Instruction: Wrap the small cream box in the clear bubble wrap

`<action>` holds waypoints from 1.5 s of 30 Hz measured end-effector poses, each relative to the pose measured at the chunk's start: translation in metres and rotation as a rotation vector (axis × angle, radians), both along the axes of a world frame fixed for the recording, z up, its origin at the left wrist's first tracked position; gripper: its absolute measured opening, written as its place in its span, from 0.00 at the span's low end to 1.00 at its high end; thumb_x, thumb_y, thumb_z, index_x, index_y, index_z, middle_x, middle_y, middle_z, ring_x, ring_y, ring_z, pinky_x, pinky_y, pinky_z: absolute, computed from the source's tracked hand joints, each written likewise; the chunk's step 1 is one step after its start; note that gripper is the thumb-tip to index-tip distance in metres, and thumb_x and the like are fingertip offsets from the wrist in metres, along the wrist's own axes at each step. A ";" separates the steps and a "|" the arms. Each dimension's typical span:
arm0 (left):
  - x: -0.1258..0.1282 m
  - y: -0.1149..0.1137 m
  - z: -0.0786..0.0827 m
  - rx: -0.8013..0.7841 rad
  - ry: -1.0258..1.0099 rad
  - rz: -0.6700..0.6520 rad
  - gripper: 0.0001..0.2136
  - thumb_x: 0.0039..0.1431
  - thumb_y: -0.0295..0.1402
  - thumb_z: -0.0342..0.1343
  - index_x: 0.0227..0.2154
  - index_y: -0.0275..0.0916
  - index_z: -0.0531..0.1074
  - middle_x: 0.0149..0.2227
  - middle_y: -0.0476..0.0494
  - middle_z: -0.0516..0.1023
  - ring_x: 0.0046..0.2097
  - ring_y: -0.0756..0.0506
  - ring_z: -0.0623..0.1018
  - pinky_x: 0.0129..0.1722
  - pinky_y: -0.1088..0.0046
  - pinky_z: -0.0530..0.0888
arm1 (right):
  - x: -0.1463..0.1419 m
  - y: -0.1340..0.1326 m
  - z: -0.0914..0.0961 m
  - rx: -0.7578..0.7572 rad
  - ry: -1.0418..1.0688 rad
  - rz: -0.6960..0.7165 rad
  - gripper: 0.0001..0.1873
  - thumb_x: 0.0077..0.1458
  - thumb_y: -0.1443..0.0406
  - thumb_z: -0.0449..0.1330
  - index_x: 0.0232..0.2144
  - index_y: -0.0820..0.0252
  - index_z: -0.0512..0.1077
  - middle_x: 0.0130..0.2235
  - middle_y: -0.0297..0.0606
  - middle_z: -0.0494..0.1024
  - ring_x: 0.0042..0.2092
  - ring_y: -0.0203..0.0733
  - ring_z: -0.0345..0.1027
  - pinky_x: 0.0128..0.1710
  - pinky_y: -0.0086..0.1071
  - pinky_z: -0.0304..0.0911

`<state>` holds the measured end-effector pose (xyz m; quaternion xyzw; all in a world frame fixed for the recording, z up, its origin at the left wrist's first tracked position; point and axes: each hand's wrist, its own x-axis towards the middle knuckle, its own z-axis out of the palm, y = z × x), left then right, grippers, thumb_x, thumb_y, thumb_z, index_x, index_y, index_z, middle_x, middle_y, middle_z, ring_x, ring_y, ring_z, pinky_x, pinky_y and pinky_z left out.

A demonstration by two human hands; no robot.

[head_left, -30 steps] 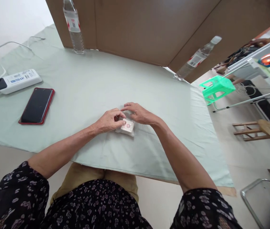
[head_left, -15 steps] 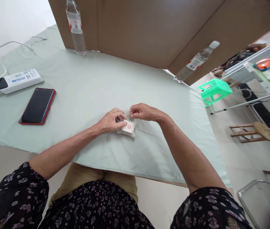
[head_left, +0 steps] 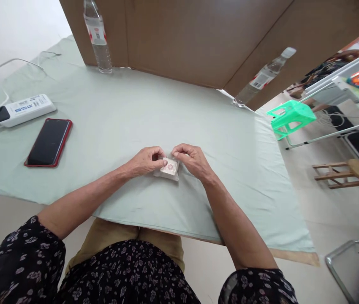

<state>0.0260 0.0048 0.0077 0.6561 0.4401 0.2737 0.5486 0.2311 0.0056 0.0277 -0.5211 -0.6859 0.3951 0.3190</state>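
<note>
A small pale square packet with a reddish print on top lies on the cloth, in what looks like clear plastic wrapping. My left hand grips its left side, the thumb resting on the upper face and the fingers curled behind. At the packet's upper right corner is my right hand, thumb and forefinger pinched together. Whatever is between those fingertips is too small to make out; it may be an edge of the wrapping.
A phone with a red case and a white power strip lie at the left. Two water bottles stand against a brown cardboard panel. Beyond the right edge are a green stool and a wooden stool.
My right hand has turned and come down, its pinched fingertips now close against the packet's upper right corner. The left hand keeps its hold. The camera view has shifted slightly.
</note>
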 end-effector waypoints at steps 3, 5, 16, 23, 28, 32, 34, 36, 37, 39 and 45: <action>0.001 0.001 0.000 0.002 -0.020 0.014 0.09 0.49 0.37 0.59 0.31 0.38 0.71 0.26 0.52 0.69 0.29 0.51 0.67 0.28 0.75 0.63 | -0.002 -0.007 -0.004 0.088 0.007 0.018 0.08 0.53 0.62 0.57 0.27 0.57 0.74 0.33 0.36 0.79 0.38 0.42 0.73 0.44 0.36 0.65; 0.002 0.001 -0.001 0.012 -0.041 0.028 0.10 0.48 0.36 0.59 0.33 0.38 0.70 0.28 0.52 0.70 0.30 0.50 0.68 0.28 0.75 0.64 | -0.002 -0.011 -0.008 0.195 -0.034 0.050 0.08 0.55 0.63 0.56 0.27 0.56 0.73 0.35 0.36 0.81 0.41 0.43 0.74 0.47 0.39 0.65; 0.003 -0.004 0.001 0.015 -0.065 -0.025 0.14 0.53 0.37 0.55 0.39 0.37 0.77 0.31 0.49 0.75 0.31 0.50 0.70 0.29 0.75 0.65 | 0.009 -0.035 -0.002 0.709 -0.619 0.301 0.10 0.66 0.60 0.55 0.41 0.55 0.76 0.46 0.40 0.82 0.46 0.47 0.73 0.52 0.45 0.55; 0.003 -0.004 -0.001 0.108 -0.019 -0.008 0.14 0.54 0.36 0.53 0.38 0.38 0.79 0.37 0.46 0.77 0.34 0.49 0.72 0.32 0.74 0.68 | 0.005 -0.047 -0.019 0.747 -0.602 0.203 0.12 0.67 0.60 0.54 0.47 0.53 0.75 0.50 0.42 0.80 0.54 0.49 0.70 0.53 0.45 0.56; 0.003 -0.003 -0.002 0.142 0.004 -0.008 0.14 0.54 0.37 0.53 0.38 0.38 0.79 0.38 0.45 0.78 0.34 0.49 0.72 0.33 0.74 0.69 | 0.004 -0.046 -0.029 0.726 -0.531 0.134 0.10 0.65 0.59 0.57 0.44 0.52 0.76 0.49 0.41 0.80 0.59 0.52 0.67 0.56 0.47 0.55; 0.003 -0.003 -0.001 0.105 0.004 0.002 0.14 0.54 0.38 0.55 0.38 0.37 0.79 0.37 0.46 0.76 0.32 0.50 0.72 0.31 0.74 0.68 | 0.003 -0.046 -0.033 0.747 -0.485 0.085 0.10 0.64 0.59 0.58 0.43 0.52 0.76 0.53 0.43 0.78 0.61 0.53 0.65 0.57 0.48 0.56; 0.004 -0.003 -0.001 0.106 0.002 0.005 0.14 0.53 0.37 0.54 0.38 0.37 0.79 0.36 0.46 0.76 0.32 0.50 0.71 0.30 0.74 0.68 | 0.002 -0.046 -0.036 0.742 -0.474 0.076 0.10 0.64 0.58 0.57 0.44 0.51 0.76 0.53 0.43 0.77 0.60 0.53 0.66 0.57 0.48 0.56; 0.003 -0.003 -0.001 0.120 0.003 0.007 0.13 0.54 0.37 0.54 0.37 0.37 0.79 0.36 0.46 0.76 0.33 0.50 0.71 0.31 0.74 0.68 | 0.001 -0.047 -0.039 0.709 -0.460 0.074 0.11 0.64 0.58 0.56 0.44 0.51 0.75 0.52 0.42 0.78 0.60 0.53 0.67 0.57 0.48 0.57; 0.003 -0.003 -0.002 0.129 0.004 0.007 0.13 0.54 0.37 0.54 0.37 0.38 0.79 0.36 0.46 0.76 0.33 0.49 0.71 0.32 0.74 0.68 | 0.000 -0.047 -0.040 0.692 -0.445 0.067 0.11 0.64 0.58 0.56 0.44 0.51 0.75 0.52 0.43 0.78 0.59 0.52 0.67 0.57 0.48 0.57; 0.003 -0.003 -0.002 0.140 0.002 0.008 0.13 0.54 0.38 0.55 0.37 0.37 0.80 0.37 0.45 0.76 0.33 0.49 0.72 0.32 0.74 0.68 | 0.000 -0.049 -0.041 0.681 -0.406 0.035 0.12 0.64 0.57 0.55 0.45 0.52 0.74 0.52 0.43 0.77 0.58 0.51 0.68 0.57 0.47 0.58; 0.002 -0.002 -0.004 0.146 -0.023 0.006 0.14 0.54 0.37 0.55 0.39 0.37 0.80 0.40 0.43 0.76 0.36 0.49 0.74 0.34 0.74 0.70 | 0.002 -0.055 -0.040 0.751 -0.396 0.002 0.16 0.62 0.57 0.59 0.50 0.55 0.73 0.56 0.47 0.75 0.59 0.52 0.68 0.57 0.47 0.59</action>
